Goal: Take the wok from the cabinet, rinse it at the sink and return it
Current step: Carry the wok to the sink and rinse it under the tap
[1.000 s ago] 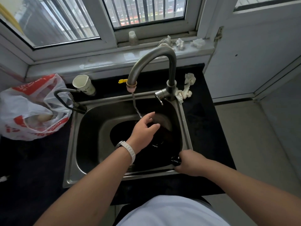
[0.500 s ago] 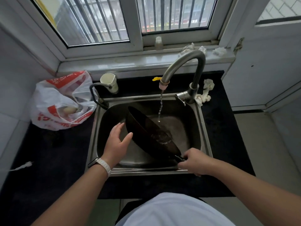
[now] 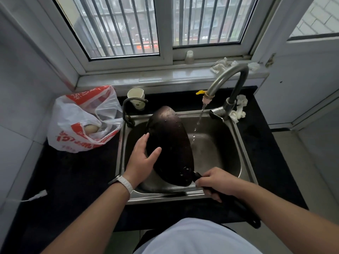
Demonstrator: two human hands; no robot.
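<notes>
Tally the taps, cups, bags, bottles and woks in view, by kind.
taps: 2, the steel tap and the dark tap
paper cup: 1
plastic bag: 1
bottle: 1
wok: 1
Total: 6

Black wok, steel-grey sink, red-and-white bag.

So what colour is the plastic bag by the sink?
The crinkly plastic bag is white with red print; head view.

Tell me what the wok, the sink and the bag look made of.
Wok: dark matte metal, possibly iron or coated steel; water beads on it. Sink: brushed stainless steel, judging by its grey sheen. Bag: thin translucent plastic, crinkled, red print.
</notes>
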